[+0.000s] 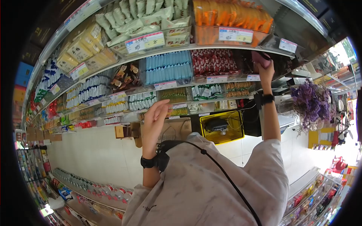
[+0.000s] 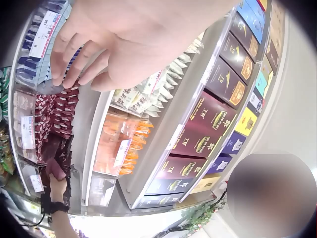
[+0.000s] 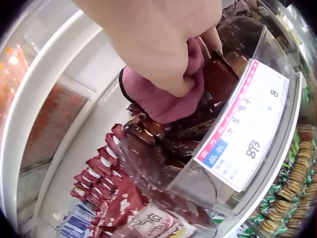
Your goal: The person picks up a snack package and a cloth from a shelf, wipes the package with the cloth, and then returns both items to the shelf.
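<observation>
My right hand [image 1: 266,72] reaches into a clear bin of dark-brown wrapped snacks [image 3: 185,141] on the middle shelf. It grips a mauve cloth [image 3: 166,101] with a dark edge, bunched under curled fingers and lying against the packets. A white price label [image 3: 245,126] is fixed to the bin's front wall. My left hand [image 1: 154,117] is raised in front of the lower shelves, holding nothing, its fingers loosely bent. In the left wrist view, the same hand [image 2: 111,42] overlaps the blue packets and the shelf edge.
Red-wrapped packets [image 1: 215,62] and light-blue packets [image 1: 167,67] fill bins left of the cloth. Orange packets [image 1: 232,17] stand on the shelf above. Below is a yellow crate [image 1: 241,140] with a dark device inside. Dried purple flowers [image 1: 311,100] stand at the right.
</observation>
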`<state>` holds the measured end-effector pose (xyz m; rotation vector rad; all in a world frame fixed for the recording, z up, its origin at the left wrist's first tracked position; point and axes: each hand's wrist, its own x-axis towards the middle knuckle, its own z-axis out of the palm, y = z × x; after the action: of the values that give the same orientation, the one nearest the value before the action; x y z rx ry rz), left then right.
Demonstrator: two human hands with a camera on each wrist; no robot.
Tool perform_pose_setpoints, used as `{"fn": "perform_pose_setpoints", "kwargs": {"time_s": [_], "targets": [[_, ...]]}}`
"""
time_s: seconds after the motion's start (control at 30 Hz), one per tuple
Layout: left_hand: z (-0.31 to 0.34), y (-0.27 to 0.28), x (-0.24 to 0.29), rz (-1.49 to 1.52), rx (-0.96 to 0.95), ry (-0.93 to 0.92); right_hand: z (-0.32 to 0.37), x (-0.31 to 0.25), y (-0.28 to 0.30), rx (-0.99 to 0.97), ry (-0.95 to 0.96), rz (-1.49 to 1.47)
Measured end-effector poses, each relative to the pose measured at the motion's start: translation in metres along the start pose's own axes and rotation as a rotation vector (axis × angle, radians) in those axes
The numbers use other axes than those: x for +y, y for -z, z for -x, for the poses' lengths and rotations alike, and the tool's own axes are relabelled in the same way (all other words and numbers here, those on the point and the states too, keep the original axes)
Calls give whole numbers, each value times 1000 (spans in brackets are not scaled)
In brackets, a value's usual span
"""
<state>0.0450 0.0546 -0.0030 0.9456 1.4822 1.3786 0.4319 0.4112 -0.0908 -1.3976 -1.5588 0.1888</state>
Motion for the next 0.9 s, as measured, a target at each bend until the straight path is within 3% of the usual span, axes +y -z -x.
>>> {"fn": "perform_pose_setpoints", "kwargs": {"time_s": [0.03, 0.1, 0.17, 0.3, 0.37, 0.43, 0.53, 0.67, 0.77, 0.87, 0.9], "targets": [[1, -1, 1, 0, 14, 6, 9, -5, 0, -43, 53, -183], [-2, -3, -7, 35, -28, 22, 43, -44, 9, -341, -278, -612], [-3, -6, -16, 58, -54, 70, 73, -80, 6, -624, -422, -584], [-6, -28, -18, 112, -73, 19, 136, -210, -2, -887, -441, -994], [-6, -36, -18, 201, -64, -75, 147, -249, 1, -1062, -332, -888], [-1, -34, -4, 322, 26, -151, 158, -292, 7, -978, -187, -1010], [1, -16, -1, 275, 137, -176, 153, -267, 2, -1093, -397, -815], [4, 3, -2, 454, 220, -164, 154, -291, -11, -737, -161, -734], [2, 6, -3, 371, 259, -188, 177, -319, -20, -743, 171, -866], [1, -2, -8, 147, 330, -298, 209, -346, -18, -864, 157, -903], [0, 0, -7, 75, 318, -304, 208, -348, -16, -958, 60, -890]]}}
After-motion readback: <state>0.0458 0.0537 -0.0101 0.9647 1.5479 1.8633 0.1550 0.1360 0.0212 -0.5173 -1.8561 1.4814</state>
